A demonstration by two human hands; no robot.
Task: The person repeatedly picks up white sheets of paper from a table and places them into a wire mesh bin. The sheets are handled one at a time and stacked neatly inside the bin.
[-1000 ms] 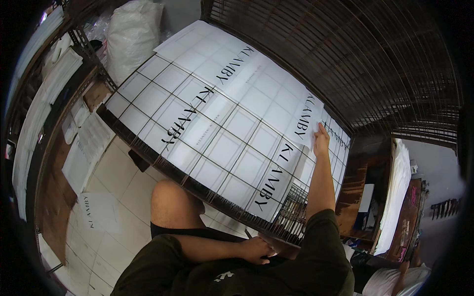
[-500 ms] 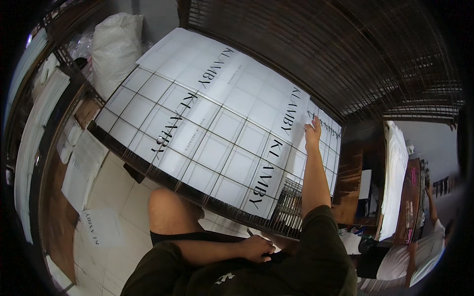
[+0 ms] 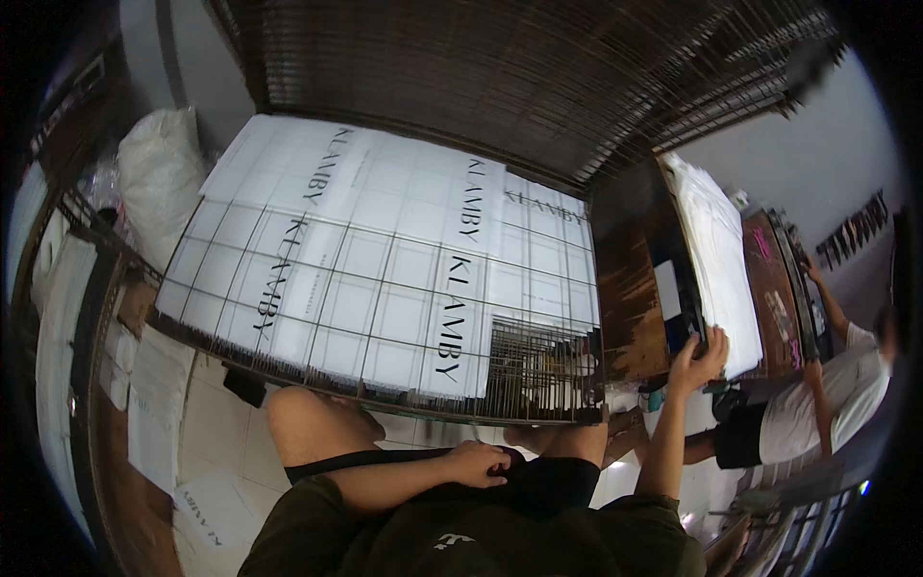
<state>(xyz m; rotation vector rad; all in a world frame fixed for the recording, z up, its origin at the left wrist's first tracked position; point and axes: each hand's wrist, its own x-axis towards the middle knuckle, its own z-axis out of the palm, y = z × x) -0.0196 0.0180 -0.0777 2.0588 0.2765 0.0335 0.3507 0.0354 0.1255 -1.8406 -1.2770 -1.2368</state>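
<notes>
My right hand [image 3: 700, 360] is stretched out to the right, at the near corner of a stack of white sheets [image 3: 716, 250]. Its thumb and fingers are apart and touch the stack's edge; no sheet is visibly lifted. My left hand [image 3: 478, 464] rests at my lap with its fingers curled in, and what they may hold is hidden. Before me, printed white sheets [image 3: 365, 279] with black lettering lie side by side on a wire drying rack [image 3: 538, 370], some overlapping. Wire grid lines run across them, and bare wires show at the near right corner.
Raised wire shelves [image 3: 433, 67] tilt over the rack's far side. A bulging white sack [image 3: 159, 183] stands at the far left. A printed sheet [image 3: 213, 510] lies on the tiled floor. At the right, a person in a white shirt [image 3: 817, 413] works by a wooden table [image 3: 774, 298].
My right hand has moved from the lettered sheet at the rack's right side over to the white stack. My view has turned to the right. The left hand stays at my lap.
</notes>
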